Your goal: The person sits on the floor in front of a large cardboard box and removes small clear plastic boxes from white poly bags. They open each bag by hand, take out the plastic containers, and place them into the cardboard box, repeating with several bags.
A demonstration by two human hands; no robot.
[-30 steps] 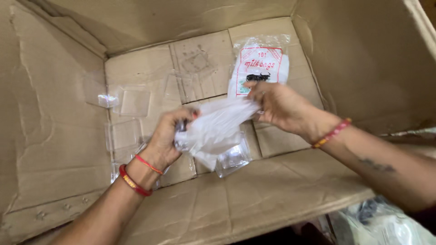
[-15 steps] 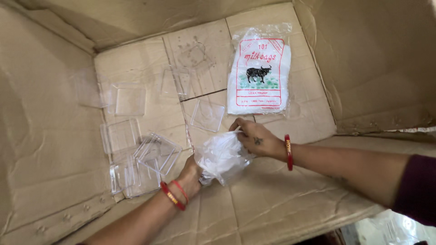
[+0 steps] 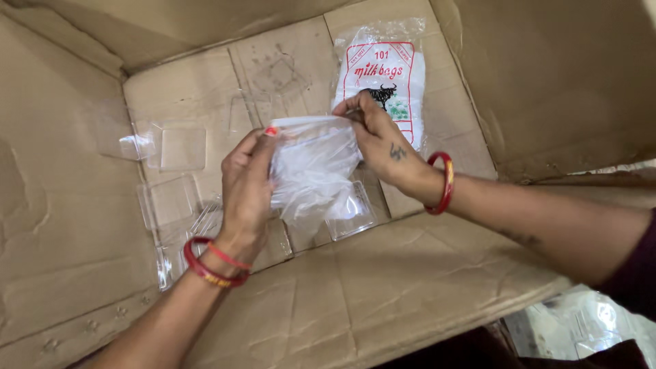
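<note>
Both my hands hold a thin, crumpled clear plastic bag (image 3: 311, 167) over the bottom of a large cardboard box (image 3: 82, 225). My left hand (image 3: 246, 188) grips the bag's left edge with fingers curled. The right hand (image 3: 379, 140) pinches the bag's upper right corner. Red bangles sit on both wrists. Behind my right hand lies a sealed pack of plastic bags (image 3: 386, 75) with a red and black print, flat on the box floor.
Several small clear plastic lids or trays (image 3: 181, 147) lie scattered on the box floor at left and below the bag (image 3: 352, 212). The box walls rise on all sides. More clear plastic (image 3: 588, 321) shows outside the box at lower right.
My hands have lifted the bag higher and spread it wider between them. The camera has moved closer to the box floor.
</note>
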